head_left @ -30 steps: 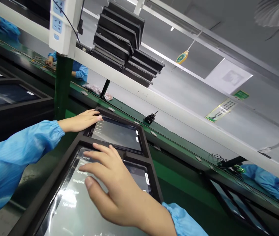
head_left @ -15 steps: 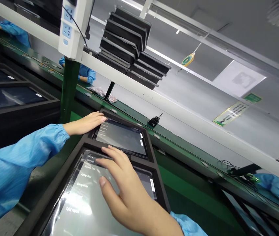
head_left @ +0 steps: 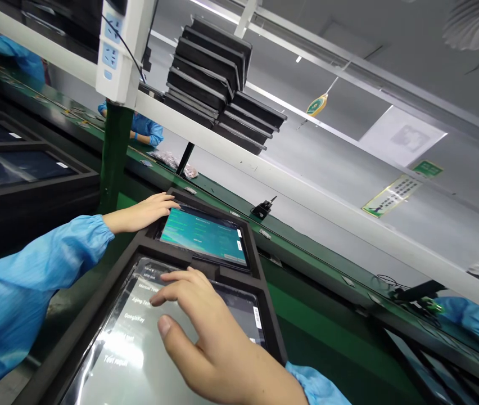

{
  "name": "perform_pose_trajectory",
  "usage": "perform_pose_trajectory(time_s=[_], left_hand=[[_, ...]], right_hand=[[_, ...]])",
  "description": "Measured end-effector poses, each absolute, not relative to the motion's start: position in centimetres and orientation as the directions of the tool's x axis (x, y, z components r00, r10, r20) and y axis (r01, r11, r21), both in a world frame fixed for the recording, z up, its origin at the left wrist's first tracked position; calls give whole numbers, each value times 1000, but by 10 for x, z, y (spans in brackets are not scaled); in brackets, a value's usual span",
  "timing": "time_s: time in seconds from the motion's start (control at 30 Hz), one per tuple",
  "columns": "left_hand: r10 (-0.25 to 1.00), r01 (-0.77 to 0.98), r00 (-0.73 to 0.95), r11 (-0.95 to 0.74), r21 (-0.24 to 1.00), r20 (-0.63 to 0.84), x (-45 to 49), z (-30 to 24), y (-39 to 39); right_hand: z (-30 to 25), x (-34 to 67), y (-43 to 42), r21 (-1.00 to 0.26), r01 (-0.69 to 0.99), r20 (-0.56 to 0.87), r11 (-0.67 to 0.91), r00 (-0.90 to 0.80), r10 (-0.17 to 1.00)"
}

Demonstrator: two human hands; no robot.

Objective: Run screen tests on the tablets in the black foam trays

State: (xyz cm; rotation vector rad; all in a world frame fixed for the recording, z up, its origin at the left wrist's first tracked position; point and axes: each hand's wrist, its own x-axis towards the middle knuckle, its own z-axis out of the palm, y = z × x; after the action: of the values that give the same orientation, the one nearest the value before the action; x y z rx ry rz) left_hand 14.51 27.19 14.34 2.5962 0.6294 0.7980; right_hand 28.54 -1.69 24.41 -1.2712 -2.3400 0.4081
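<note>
Two tablets lie face up in a black foam tray (head_left: 265, 292). The near tablet (head_left: 108, 377) shows a pale screen with a text menu including "Manual Test", "Aging Test" and "GoogleKey". Over its upper part is my right hand (head_left: 218, 332), fingers spread and bent, index fingertip at the menu lines; whether it touches the glass I cannot tell. The far tablet (head_left: 201, 233) has a teal screen with small text. My left hand (head_left: 147, 212) rests at that tablet's upper left corner and the tray rim, fingers stretched out, holding nothing.
On the left stands another black tray (head_left: 32, 183) with tablets. A white power strip (head_left: 117, 56) hangs on a green post (head_left: 115, 152). Stacked dark slabs (head_left: 209, 67) sit on the overhead rail. A black adapter (head_left: 263, 209) lies on the green bench; co-workers' blue sleeves (head_left: 475, 318) show beyond.
The far tablet's screen has turned from a grey menu to teal. My right index finger has moved down the near tablet's menu. My left hand stays at the far tablet's corner.
</note>
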Motion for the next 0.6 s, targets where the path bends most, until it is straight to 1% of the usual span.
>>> perform_pose_trajectory(time_s=[0.13, 0.23, 0.37, 0.43, 0.5, 0.53, 0.57, 0.6], left_hand=[[516, 316, 742, -832, 456, 427, 144, 143, 271], [536, 330, 738, -816, 475, 409, 145, 145, 270], [588, 359, 711, -775, 520, 386, 148, 153, 266], [635, 381, 668, -740, 554, 388, 143, 158, 257], [694, 410, 598, -695, 590, 402, 131, 159, 237], [717, 422, 565, -676, 604, 407, 122, 158, 224], [736, 433, 538, -660, 614, 412, 112, 156, 210], [742, 442, 532, -654, 614, 407, 102, 153, 196]], right_hand=[[245, 288, -18, -462, 719, 229, 518, -468, 854], [247, 288, -18, -473, 721, 261, 506, -434, 862], [253, 288, -19, -503, 720, 313, 478, -365, 877], [258, 295, -22, -478, 758, 301, 444, -334, 893], [259, 315, -30, -434, 831, 265, 349, -252, 931], [257, 329, -36, -426, 865, 251, 267, -170, 953], [253, 345, -43, -442, 883, 242, 156, -50, 969], [247, 362, -52, -496, 868, 227, 30, 97, 969]])
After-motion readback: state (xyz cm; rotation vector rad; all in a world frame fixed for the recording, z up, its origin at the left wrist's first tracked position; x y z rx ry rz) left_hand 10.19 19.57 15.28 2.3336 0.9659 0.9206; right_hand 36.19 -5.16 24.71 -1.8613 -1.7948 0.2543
